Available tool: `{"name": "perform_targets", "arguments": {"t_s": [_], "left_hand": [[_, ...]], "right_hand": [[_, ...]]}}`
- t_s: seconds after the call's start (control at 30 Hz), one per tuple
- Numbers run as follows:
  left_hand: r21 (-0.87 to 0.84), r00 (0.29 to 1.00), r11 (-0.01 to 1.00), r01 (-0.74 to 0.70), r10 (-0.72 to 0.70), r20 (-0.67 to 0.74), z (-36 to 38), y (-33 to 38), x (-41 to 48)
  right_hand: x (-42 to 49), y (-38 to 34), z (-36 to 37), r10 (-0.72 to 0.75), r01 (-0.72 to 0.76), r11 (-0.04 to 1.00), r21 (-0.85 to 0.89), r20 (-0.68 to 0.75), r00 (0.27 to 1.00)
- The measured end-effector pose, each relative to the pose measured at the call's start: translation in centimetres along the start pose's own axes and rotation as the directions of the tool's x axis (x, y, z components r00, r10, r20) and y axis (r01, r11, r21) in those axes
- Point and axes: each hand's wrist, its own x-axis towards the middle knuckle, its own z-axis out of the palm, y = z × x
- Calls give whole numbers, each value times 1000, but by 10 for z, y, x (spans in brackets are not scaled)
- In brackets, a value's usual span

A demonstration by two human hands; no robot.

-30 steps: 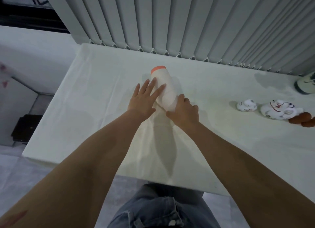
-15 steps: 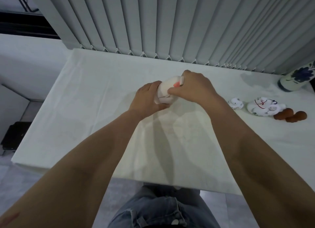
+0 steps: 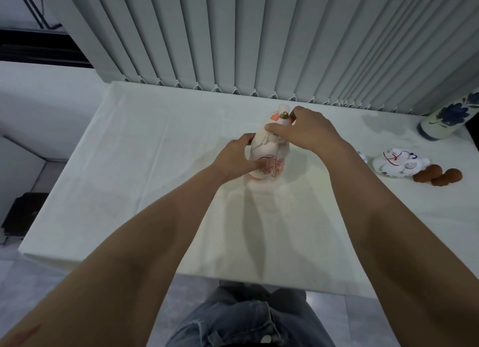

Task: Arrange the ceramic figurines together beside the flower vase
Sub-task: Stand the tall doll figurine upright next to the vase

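Observation:
A tall white ceramic figurine (image 3: 269, 152) with pink flower painting stands upright at the middle of the white table (image 3: 145, 165). My left hand (image 3: 236, 157) grips its lower body from the left. My right hand (image 3: 308, 131) holds its top from the right. A white cat figurine (image 3: 396, 165) lies at the right, with a small white figurine (image 3: 362, 156) partly hidden behind my right forearm. A brown figurine (image 3: 438, 176) lies next to the cat. The blue-flowered white vase (image 3: 445, 121) stands at the far right by the blinds.
Grey vertical blinds (image 3: 259, 40) hang along the table's far edge. The table's left edge drops to a grey floor with a dark box (image 3: 23, 214). My jeans (image 3: 243, 318) show below the near edge.
The tall figurine lay on its side a second ago; both hands have turned it upright. My right hand moved from its base to its top. The view shifted left and back.

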Motion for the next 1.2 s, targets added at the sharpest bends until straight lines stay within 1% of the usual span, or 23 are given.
{"name": "perform_targets", "arguments": {"t_s": [0.03, 0.07, 0.1, 0.17, 0.2, 0.23, 0.3, 0.33, 0.4, 0.43, 0.5, 0.53, 0.63, 0.8, 0.87, 1.03, 1.2], "left_hand": [[-10, 1000, 1000, -5, 5, -6, 0, 0, -1], [-26, 1000, 1000, -14, 14, -12, 0, 1, -3], [-45, 1000, 999, -22, 21, -16, 0, 1, -5], [-86, 999, 996, -32, 30, -32, 2, 2, -8], [-103, 999, 994, -38, 34, -42, 3, 2, -10], [-116, 998, 992, -44, 38, -52, 4, 3, -11], [-127, 997, 991, -49, 40, -72, 5, 5, -12], [-130, 996, 990, -52, 41, -83, 6, 6, -13], [-132, 994, 990, -58, 44, -101, 7, 9, -14], [-133, 993, 989, -58, 44, -108, 8, 10, -15], [-143, 993, 988, -55, 38, -116, 11, 14, -17], [-149, 992, 988, -50, 32, -119, 12, 15, -18], [-140, 991, 990, -33, 14, -133, 17, 20, -17], [-184, 983, 983, 5, -38, -179, 30, 24, -17], [-172, 981, 985, 15, -48, -187, 31, 25, -16], [-140, 988, 990, 23, -43, -146, 35, 36, -6], [-171, 995, 985, 12, -28, -94, 57, 59, 12]], "right_hand": [[0, 2, 2, 14, -14, 1000, 27, -13, 1000], [1, 5, 5, 43, -38, 994, 101, -49, 998], [0, 8, 8, 88, -65, 972, 225, -97, 991], [2, 19, 16, 198, -91, 864, 495, -170, 965], [3, 27, 22, 231, -99, 816, 570, -164, 959], [4, 37, 29, 229, -119, 802, 585, -118, 966], [4, 56, 44, 161, -172, 858, 485, 64, 985], [2, 64, 51, 125, -182, 894, 410, 161, 979], [-3, 71, 63, 39, -139, 933, 333, 288, 957], [-5, 72, 68, -19, -90, 937, 337, 305, 952], [-8, 72, 77, -130, 21, 926, 376, 265, 956], [-10, 71, 80, -147, 48, 922, 384, 233, 961], [-15, 72, 86, -112, 47, 927, 372, 154, 982], [-19, 74, 89, -114, 67, 918, 392, 99, 989], [-19, 74, 90, -112, 73, 920, 386, 80, 990], [-16, 86, 82, -105, 85, 925, 369, 35, 994], [-13, 116, 64, -64, 57, 932, 359, 6, 998]]}}
